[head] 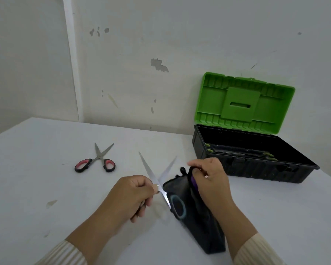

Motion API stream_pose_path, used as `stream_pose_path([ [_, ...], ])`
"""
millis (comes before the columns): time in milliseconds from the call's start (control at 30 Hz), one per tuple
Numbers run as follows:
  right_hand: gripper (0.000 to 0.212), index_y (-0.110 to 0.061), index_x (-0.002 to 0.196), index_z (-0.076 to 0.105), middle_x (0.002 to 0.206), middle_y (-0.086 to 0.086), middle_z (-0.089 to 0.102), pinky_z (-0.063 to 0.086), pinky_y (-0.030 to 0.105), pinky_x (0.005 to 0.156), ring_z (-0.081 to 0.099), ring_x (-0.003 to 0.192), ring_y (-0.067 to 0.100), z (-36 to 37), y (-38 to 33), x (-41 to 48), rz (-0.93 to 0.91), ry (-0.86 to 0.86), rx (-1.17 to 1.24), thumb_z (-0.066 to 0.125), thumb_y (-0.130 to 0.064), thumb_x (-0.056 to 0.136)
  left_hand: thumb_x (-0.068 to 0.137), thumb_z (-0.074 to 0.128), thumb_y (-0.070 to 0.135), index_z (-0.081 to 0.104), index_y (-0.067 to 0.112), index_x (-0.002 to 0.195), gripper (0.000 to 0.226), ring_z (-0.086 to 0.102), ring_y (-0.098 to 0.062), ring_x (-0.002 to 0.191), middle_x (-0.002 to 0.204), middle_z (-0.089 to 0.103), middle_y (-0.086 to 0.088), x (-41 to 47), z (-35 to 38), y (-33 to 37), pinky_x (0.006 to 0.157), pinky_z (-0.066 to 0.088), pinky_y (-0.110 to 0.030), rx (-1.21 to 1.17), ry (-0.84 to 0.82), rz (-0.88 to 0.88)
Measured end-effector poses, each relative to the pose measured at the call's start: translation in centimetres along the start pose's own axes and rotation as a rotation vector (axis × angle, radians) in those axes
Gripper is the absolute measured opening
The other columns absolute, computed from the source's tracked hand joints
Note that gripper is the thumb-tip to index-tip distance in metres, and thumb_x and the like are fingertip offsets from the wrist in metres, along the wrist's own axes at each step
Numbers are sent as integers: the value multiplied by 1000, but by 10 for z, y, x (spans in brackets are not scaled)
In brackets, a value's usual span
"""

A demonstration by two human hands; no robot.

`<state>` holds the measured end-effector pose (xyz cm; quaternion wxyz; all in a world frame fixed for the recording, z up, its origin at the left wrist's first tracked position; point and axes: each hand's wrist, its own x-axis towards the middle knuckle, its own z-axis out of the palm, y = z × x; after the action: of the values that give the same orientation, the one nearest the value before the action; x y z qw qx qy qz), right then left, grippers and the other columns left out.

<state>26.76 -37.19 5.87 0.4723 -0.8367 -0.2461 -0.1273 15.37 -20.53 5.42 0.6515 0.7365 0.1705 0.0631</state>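
Two bare blades stand spread in a V above the table (46,188), and that is the main worry here. They belong to the scissors (151,173), which the left hand (134,196) pinches by the metal just below the crossing, thumb and forefinger pressed on a blade and the other fingers curled under. The teal-rimmed handle (178,206) lies low against the mouth of the black pouch (204,226); I cannot tell whether it is inside the fabric. The right hand (208,180) grips the pouch's upper edge with curled fingers, and something purple (194,183) shows beneath them. The pouch lies on the table in front of the person, near the open toolbox (256,169).

Judging from this, the scissors are going into or coming out of the pouch handle first. With the blades apart, the pinching fingers could slip along an edge and get cut. If the blades snap together, they could nip the thumb. The tips point away toward the wall, yet a jerk could swing one toward the right hand's knuckles close by. The cloth may also snag on the handle, making the pull sudden. Red-handled scissors (96,163) lie apart to the left, also open.
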Motion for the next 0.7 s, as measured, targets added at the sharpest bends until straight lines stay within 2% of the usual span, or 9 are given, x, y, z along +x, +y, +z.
stream_pose_path([
  [67, 32, -31, 74, 68, 92, -8, 52, 37, 1, 75, 54, 87, 0, -3, -10, -4, -10, -197, 22, 56, -4, 84, 86, 62, 15, 61, -1, 69, 23, 41, -15, 37, 53, 53, -8, 3, -4, -1, 35, 30, -19, -86, 52, -18],
  [167, 13, -28, 74, 67, 94, -10, 51, 40, 10, 74, 53, 86, 2, 1, -25, -12, -36, -514, -65, 60, -27, 85, 87, 61, 11, 66, 0, 76, 16, 43, -15, 38, 54, 58, -6, 5, -5, -1, 36, 30, -20, -206, 65, -46],
  [233, 15, -32, 71, 61, 94, -12, 50, 40, 13, 74, 52, 83, 2, 6, -26, -15, -59, -594, -120, 59, -32, 85, 87, 61, 10, 67, 3, 75, 15, 44, -15, 39, 56, 59, -7, 4, -5, 0, 37, 31, -20, -271, 57, -70],
  [400, 28, -38, 62, 54, 94, -6, 52, 38, 10, 72, 52, 82, 4, 5, -21, -12, -31, -523, -112, 57, -28, 88, 87, 59, 14, 71, 4, 82, 16, 52, -13, 41, 68, 69, -10, 7, -9, 2, 38, 43, -20, -570, 8, -220],
  [533, 18, -25, 71, 64, 91, -6, 52, 38, 9, 70, 53, 82, 6, 6, -20, -12, -32, -464, -113, 58, -28, 87, 87, 57, 12, 67, 6, 80, 14, 58, -13, 44, 70, 71, -11, 12, -11, -1, 44, 52, -21, -856, 4, -232],
  [633, 17, -17, 79, 68, 90, -6, 51, 36, 6, 67, 51, 81, 4, 13, -22, -16, -86, -430, -122, 57, -29, 88, 89, 57, 10, 67, 5, 80, 15, 60, -14, 54, 69, 69, -7, 12, 4, -6, 53, 55, -25, -771, -19, -183],
  [700, 19, -17, 83, 67, 93, -6, 49, 35, 5, 66, 49, 81, 2, 17, -25, -19, -131, -458, -150, 55, -31, 89, 91, 54, 11, 68, 4, 79, 19, 64, -17, 61, 69, 70, -7, 11, 10, -7, 64, 54, -30, -710, -26, -138],
])
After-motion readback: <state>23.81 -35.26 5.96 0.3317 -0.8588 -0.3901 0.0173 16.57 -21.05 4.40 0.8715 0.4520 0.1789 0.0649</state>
